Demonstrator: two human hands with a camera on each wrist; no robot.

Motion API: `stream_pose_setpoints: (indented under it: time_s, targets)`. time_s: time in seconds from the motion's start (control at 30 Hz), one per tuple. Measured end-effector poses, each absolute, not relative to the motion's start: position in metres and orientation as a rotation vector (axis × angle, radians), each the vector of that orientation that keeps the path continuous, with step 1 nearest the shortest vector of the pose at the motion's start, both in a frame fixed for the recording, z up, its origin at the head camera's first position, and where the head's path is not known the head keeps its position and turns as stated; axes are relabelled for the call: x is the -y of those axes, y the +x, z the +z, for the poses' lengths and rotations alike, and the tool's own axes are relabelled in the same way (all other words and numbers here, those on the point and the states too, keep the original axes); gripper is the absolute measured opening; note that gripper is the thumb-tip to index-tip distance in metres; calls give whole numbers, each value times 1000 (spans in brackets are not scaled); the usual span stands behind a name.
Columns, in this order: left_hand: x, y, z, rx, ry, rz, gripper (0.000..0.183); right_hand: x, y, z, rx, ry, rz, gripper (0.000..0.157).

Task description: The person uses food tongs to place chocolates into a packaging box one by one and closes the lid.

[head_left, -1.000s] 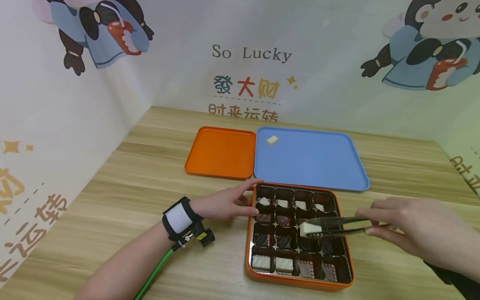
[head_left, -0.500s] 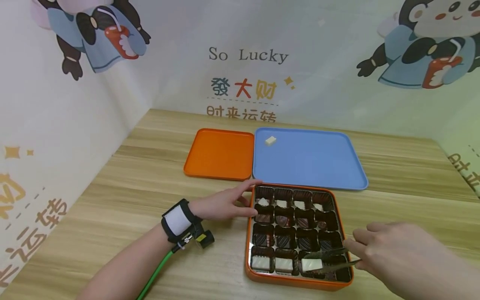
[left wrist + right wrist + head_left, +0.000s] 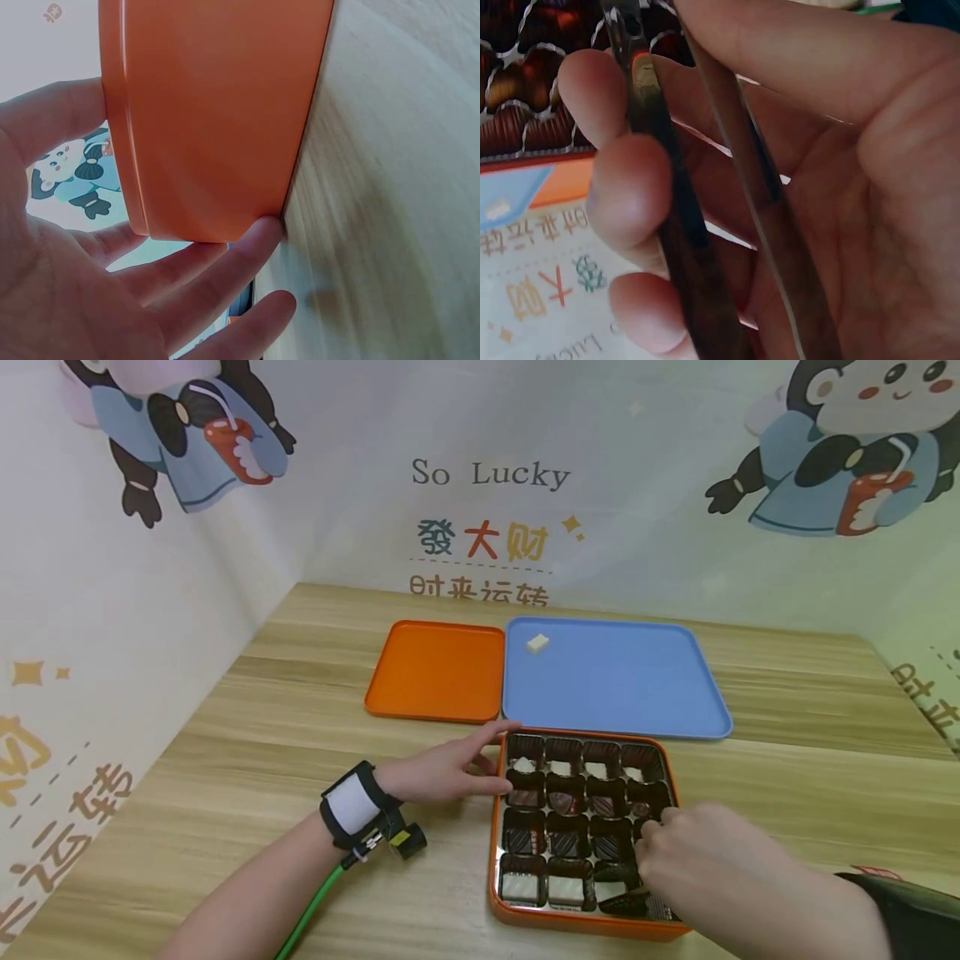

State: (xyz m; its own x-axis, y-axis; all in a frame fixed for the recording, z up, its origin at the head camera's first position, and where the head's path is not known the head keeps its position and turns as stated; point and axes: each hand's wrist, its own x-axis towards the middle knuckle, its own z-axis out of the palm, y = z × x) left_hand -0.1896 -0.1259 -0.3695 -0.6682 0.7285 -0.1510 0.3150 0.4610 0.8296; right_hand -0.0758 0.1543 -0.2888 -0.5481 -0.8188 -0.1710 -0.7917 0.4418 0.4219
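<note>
An orange box (image 3: pixel 585 925) with a dark divided insert stands at the front. Its compartments hold white blocks and dark chocolates. My left hand (image 3: pixel 442 772) rests at the box's left side, thumb and fingers fairly straight; in the left wrist view the fingertips (image 3: pixel 262 231) touch the orange wall near the corner. Over the box's right part, my right hand (image 3: pixel 720 864) grips metal tongs (image 3: pixel 682 180), their arms lying between thumb and fingers. The tong tips reach into the front row, beside a white block (image 3: pixel 609 890) in its third compartment. My right hand hides the compartments at the right end.
Behind the box lies a blue tray (image 3: pixel 615 681) with one white block (image 3: pixel 537 643) near its far left corner. An orange tray (image 3: pixel 435 672) adjoins it on the left. Printed cloth walls (image 3: pixel 637 552) enclose the wooden table. A green cable (image 3: pixel 315 902) runs from my left wrist.
My right hand has moved left and toward me with the tongs, from over the middle to the front row. The carried white block has gone into the third front compartment. The left hand stays put.
</note>
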Motion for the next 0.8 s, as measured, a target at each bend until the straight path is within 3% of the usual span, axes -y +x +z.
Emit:
stream_pose_setpoints:
  time_s: [0.17, 0.33, 0.5, 0.8]
  targets:
    - [126, -189, -369, -2227, 859, 1109, 73, -148, -77, -290, 2640, 1446, -766, 26]
    - [127, -190, -369, -2223, 850, 1109, 73, -158, -79, -281, 2690, 1446, -725, 13]
    - [127, -190, -370, -2210, 853, 1123, 72, -176, -88, -257, 2888, 1373, -494, 18]
    - [127, -189, -369, -2225, 850, 1111, 72, -196, -166, -220, 3155, 1049, 116, 43]
